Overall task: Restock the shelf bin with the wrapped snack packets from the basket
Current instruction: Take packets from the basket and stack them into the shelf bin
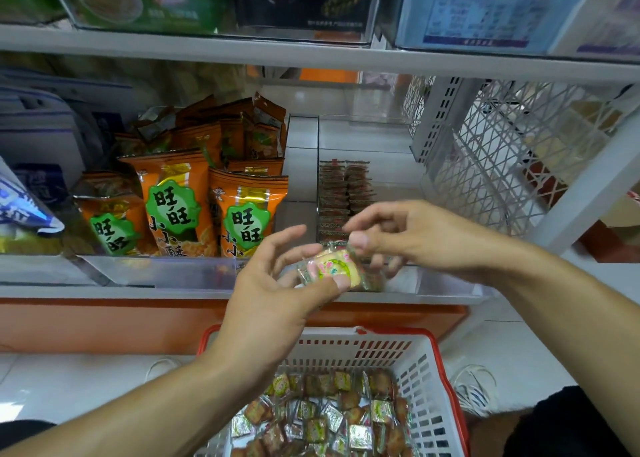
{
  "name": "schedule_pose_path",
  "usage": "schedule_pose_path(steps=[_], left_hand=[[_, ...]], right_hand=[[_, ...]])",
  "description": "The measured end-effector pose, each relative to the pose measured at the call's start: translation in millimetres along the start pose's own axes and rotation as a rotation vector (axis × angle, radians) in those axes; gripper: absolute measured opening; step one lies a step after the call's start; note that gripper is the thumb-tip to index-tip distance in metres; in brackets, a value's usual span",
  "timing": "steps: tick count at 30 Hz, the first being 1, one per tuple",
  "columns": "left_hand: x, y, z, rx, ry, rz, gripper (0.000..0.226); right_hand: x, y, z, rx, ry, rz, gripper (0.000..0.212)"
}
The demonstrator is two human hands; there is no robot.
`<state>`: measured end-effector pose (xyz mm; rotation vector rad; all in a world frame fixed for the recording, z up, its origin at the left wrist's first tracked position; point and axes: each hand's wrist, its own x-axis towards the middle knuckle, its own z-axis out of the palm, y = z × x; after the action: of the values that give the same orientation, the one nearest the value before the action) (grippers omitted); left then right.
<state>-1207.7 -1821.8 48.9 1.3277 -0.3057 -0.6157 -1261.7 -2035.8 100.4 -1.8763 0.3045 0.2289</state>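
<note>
Left hand (277, 294) pinching packets (334, 269) up at bin (433, 283) front; right hand (408, 238) fingertips nipping one off, probably to stack it neat. Basket (426, 363) parked right below.

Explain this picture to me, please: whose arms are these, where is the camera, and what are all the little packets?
No machine here: a person is restocking a shop shelf, and the one camera sits on their head, looking down over both arms. The left hand pinches a small wrapped snack packet, and the right hand pinches the same packet's upper end. Below them stands a white basket with a red rim, holding many more such packets. Straight ahead on the shelf is a clear bin with two neat rows of packets already stacked; that is where these go. Left of it stand orange snack bags in another bin.
</note>
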Motion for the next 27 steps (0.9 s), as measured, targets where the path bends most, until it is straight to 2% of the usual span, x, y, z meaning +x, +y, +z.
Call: schedule_pose_path(steps=[2, 5, 8, 14, 16, 18, 19, 21, 23, 24, 27], left_hand=[[0, 1, 2, 0.011, -0.007, 0.041, 0.081], [2, 2, 4, 0.023, -0.01, 0.07, 0.084], [4, 2, 5, 0.057, -0.027, 0.109, 0.085], [6, 1, 9, 0.145, -0.087, 0.246, 0.068], [8, 0, 12, 0.277, -0.08, 0.318, 0.068], [14, -3, 14, 0.514, -0.037, 0.461, 0.07], [18, -4, 15, 0.649, -0.006, 0.537, 0.072], [29, -7, 18, 0.88, 0.021, 0.629, 0.071], [40, -13, 21, 1.044, 0.011, 0.644, 0.066], [45, -17, 22, 1.106, 0.007, 0.63, 0.064], [55, -25, 27, 1.109, 0.008, 0.515, 0.064]], right_hand=[[-5, 0, 14, 0.093, -0.116, -0.015, 0.057], [-9, 0, 21, 0.177, -0.051, -0.052, 0.058], [-12, 1, 17, 0.324, -0.079, -0.011, 0.061], [-12, 4, 16, 0.488, -0.129, 0.018, 0.043], [-11, 4, 12, 0.464, -0.129, -0.001, 0.042], [-6, 4, 3, 0.416, -0.062, -0.003, 0.045], [-1, 5, -2, 0.386, 0.024, 0.002, 0.044], [15, 10, -16, 0.19, 0.304, -0.014, 0.037], [38, 21, -32, -0.202, 0.565, -0.026, 0.033], [50, 28, -39, -0.378, 0.625, -0.02, 0.03], [90, 55, -57, -0.632, 0.665, 0.003, 0.028]])
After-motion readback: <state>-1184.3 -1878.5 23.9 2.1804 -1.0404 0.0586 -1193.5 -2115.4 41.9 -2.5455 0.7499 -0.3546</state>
